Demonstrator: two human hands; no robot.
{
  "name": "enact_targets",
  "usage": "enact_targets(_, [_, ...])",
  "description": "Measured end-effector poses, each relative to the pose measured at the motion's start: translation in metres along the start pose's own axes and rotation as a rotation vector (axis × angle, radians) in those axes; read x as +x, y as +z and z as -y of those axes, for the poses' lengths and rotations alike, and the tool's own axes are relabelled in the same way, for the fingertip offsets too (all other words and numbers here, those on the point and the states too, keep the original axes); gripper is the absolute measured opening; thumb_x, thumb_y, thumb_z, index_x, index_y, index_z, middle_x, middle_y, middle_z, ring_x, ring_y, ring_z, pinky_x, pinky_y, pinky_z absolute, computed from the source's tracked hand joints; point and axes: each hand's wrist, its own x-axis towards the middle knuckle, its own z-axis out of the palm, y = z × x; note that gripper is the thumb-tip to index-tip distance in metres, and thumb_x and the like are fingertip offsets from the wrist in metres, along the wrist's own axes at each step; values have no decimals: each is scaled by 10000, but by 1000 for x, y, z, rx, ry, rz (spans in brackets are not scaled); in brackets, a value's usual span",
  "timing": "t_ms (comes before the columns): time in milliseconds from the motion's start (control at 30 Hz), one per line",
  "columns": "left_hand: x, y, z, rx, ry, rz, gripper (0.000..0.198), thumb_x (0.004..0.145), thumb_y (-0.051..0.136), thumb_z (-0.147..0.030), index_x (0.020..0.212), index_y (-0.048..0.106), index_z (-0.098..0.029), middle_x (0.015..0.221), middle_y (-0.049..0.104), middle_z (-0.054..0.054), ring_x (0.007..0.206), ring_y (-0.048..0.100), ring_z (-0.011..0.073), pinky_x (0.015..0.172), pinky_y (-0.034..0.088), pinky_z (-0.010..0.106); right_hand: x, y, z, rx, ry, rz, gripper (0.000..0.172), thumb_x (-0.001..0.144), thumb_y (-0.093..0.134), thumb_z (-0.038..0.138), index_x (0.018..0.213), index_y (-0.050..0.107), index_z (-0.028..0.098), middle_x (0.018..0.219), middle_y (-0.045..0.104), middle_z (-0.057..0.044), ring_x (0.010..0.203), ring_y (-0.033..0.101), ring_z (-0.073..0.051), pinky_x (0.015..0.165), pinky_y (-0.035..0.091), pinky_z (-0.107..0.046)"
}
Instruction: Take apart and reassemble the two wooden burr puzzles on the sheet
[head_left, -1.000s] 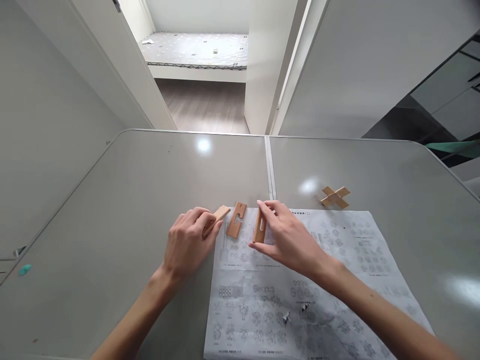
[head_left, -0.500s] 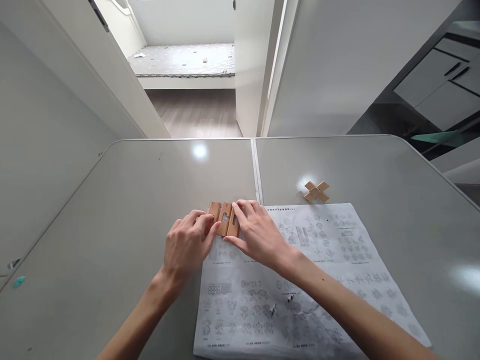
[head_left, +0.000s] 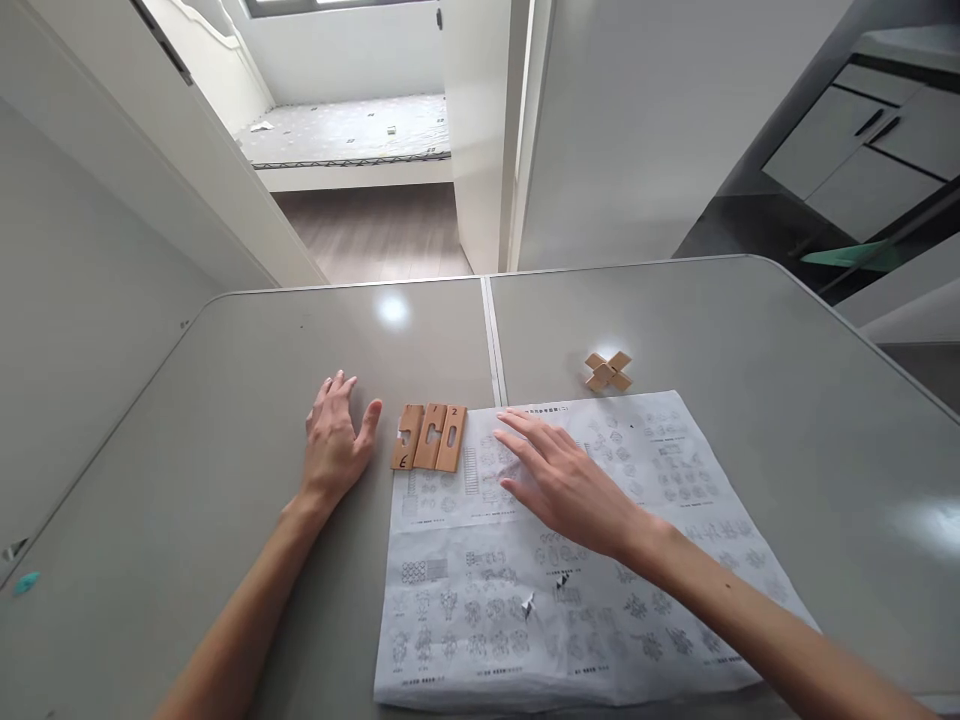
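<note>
Three flat wooden puzzle pieces (head_left: 430,450) lie side by side over the top left corner of the printed sheet (head_left: 510,545). Each has a slot or notch, and dark numbers mark them. Just left of the pieces, my left hand (head_left: 334,440) rests on the table, fingers stretched out and thumb apart, holding nothing. To their right, my right hand (head_left: 559,475) is spread over the upper part of the sheet, also without anything in it. Beyond the sheet's top edge sits a cross-shaped wooden puzzle (head_left: 608,371), apart from both hands.
The grey table (head_left: 247,400) has a seam down its middle. The sheet carries rows of small diagrams and has two small tears. A teal scrap (head_left: 26,583) lies at far left. Past the table are a doorway, a bed (head_left: 352,135) and cabinets (head_left: 847,140).
Both hands have let go of the wooden pieces and moved apart, left hand leftward, right hand rightward. The three pieces now lie uncovered. The camera view has shifted slightly.
</note>
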Motion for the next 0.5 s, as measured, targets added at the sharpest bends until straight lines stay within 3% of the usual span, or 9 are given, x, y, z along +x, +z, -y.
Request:
enact_targets(267, [37, 16, -6, 51, -21, 47, 766, 1068, 364, -571, 1656, 397, -81, 1721, 425, 199, 1659, 286, 363, 1353, 233, 547, -14, 3, -17, 15, -10, 22, 595, 1154, 468, 354, 1703, 330, 172, 1740, 388, -165, 1640, 316, -292, 1312, 382, -589])
enact_targets(500, [43, 20, -6, 90, 25, 65, 718, 1064, 384, -513, 1645, 425, -94, 1722, 429, 183, 1651, 310, 357, 1359, 236, 549, -17, 8, -19, 17, -4, 5, 556, 1156, 444, 337, 1671, 405, 131, 1733, 394, -166, 1641, 312, -279, 1330, 357, -567])
